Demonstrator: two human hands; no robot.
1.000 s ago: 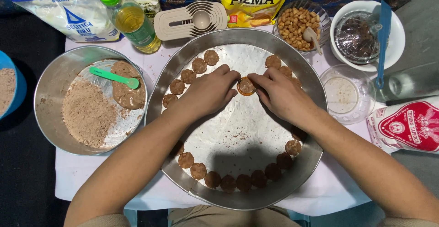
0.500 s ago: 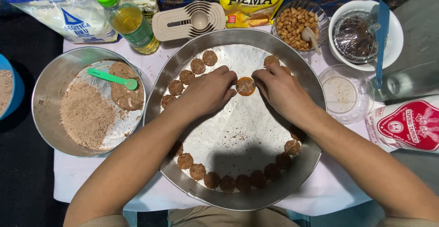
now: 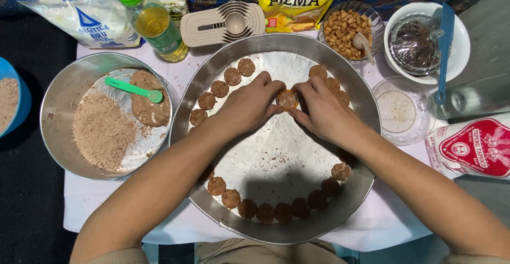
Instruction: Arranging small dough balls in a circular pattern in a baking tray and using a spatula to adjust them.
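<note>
Our left hand (image 3: 249, 104) and right hand (image 3: 321, 110) pinch one round dough disc (image 3: 287, 99) between their fingertips — it lies centred, equally near both — above the tray (image 3: 340, 56).

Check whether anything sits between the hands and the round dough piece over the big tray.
Nothing visible does. The left hand and right hand both pinch the dough disc directly, above a bare patch of the round tray.
</note>
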